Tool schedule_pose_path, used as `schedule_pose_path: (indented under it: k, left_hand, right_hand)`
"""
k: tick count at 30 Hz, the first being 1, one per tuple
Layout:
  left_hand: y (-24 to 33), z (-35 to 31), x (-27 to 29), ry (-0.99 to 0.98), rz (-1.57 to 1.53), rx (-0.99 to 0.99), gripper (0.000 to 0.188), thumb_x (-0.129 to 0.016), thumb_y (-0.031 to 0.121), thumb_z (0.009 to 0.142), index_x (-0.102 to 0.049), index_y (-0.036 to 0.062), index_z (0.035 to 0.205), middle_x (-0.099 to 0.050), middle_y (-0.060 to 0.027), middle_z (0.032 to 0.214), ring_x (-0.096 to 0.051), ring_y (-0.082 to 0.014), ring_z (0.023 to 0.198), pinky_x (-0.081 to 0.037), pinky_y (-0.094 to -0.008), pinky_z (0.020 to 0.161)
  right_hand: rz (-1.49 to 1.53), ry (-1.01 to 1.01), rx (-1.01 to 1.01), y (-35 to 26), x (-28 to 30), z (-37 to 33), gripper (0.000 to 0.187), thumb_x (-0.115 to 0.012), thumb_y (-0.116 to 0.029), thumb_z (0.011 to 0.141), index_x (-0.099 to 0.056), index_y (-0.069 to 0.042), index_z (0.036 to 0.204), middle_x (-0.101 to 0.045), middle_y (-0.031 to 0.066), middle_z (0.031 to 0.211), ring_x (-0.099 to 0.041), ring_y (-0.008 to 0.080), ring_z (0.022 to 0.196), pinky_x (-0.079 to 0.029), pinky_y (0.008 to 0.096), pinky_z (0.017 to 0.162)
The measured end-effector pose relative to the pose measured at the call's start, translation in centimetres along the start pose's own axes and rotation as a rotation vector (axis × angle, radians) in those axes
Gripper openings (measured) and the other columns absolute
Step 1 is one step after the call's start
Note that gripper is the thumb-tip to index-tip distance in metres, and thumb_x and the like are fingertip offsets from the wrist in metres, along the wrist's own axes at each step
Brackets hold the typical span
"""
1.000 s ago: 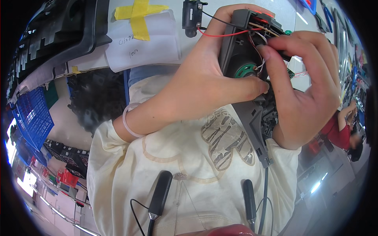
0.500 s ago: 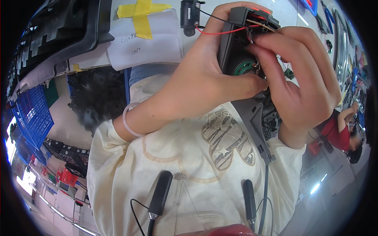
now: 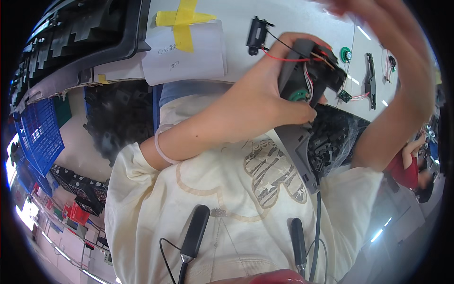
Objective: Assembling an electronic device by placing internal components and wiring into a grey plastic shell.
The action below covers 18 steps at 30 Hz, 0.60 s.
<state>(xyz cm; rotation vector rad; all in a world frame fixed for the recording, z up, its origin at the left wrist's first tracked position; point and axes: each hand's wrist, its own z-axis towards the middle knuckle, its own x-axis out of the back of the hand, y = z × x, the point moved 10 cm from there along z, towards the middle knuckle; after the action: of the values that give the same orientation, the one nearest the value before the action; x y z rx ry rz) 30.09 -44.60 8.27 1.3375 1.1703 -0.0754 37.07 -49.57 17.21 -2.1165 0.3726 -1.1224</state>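
My left hand [image 3: 269, 104] is wrapped round a grey-and-black plastic housing [image 3: 294, 144], its thumb across the front next to a green-rimmed round part [image 3: 299, 95]. Thin wires come out of the housing's upper end. A red wire [image 3: 286, 59] and a black one run from it to a small black box-shaped part with a rounded end [image 3: 257, 35], which hangs over the white table beyond my hand. My right hand [image 3: 378, 16], apart from the housing, is raised at the upper right. Motion smears its fingers and the frame cuts part of it off.
A paper sheet [image 3: 194, 61] held by yellow tape [image 3: 184, 20] lies on the table, right of a large black moulded part [image 3: 90, 38]. At right lie a green round part [image 3: 346, 54], a small circuit board [image 3: 344, 96] and a dark strip [image 3: 370, 80]. Black pieces [image 3: 118, 120] fill a container below.
My right hand has let go of the wires at the housing and swung up and to the right. My left hand and the housing have shifted slightly down and right.
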Motion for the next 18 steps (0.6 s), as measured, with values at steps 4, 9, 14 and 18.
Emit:
schedule_pose_path:
  k: [4,9,14,18]
  left_hand:
    - [-0.5,0.1,-1.0,-0.049,0.054,0.025,0.069,-0.066,0.000,0.071,-0.035,0.0014,0.132,-0.055,-0.0083,0.111,-0.057,-0.0142,0.098,-0.048,-0.0294,0.086]
    - [0.6,-0.4,0.6,0.039,-0.012,0.001,0.075,-0.067,-0.005,0.069,-0.034,0.0035,0.136,-0.056,-0.0110,0.114,-0.061,-0.0177,0.096,-0.051,-0.0311,0.079]
    - [2.4,-0.5,1.7,0.113,-0.074,-0.125,0.079,-0.064,-0.008,0.068,-0.032,0.0056,0.138,-0.056,-0.0147,0.115,-0.062,-0.0236,0.095,-0.055,-0.0359,0.073]
    - [2.1,0.1,1.4,0.081,-0.127,-0.128,0.080,-0.062,-0.007,0.066,-0.032,0.0060,0.138,-0.056,-0.0136,0.113,-0.062,-0.0238,0.093,-0.055,-0.0369,0.071]
  right_hand:
    - [0.163,-0.566,-0.030,-2.0,-3.4,4.0,0.020,-0.060,-0.005,0.087,-0.069,0.001,0.103,-0.069,0.0096,0.082,-0.064,0.0167,0.079,-0.047,0.0267,0.068]
    - [-0.236,0.101,0.622,-6.7,1.3,-1.4,0.018,-0.061,0.006,0.081,-0.067,0.005,0.098,-0.067,0.0125,0.089,-0.063,0.0182,0.088,-0.048,0.0269,0.077]
    - [-0.098,0.566,0.393,-1.8,1.2,-5.4,0.023,-0.060,0.007,0.078,-0.063,0.010,0.100,-0.065,0.0178,0.100,-0.062,0.0234,0.092,-0.047,0.0301,0.081]
    - [-0.232,0.772,0.357,-0.4,-0.6,-7.1,0.022,-0.065,0.009,0.073,-0.066,0.007,0.096,-0.066,0.0166,0.095,-0.063,0.0240,0.089,-0.048,0.0300,0.080]
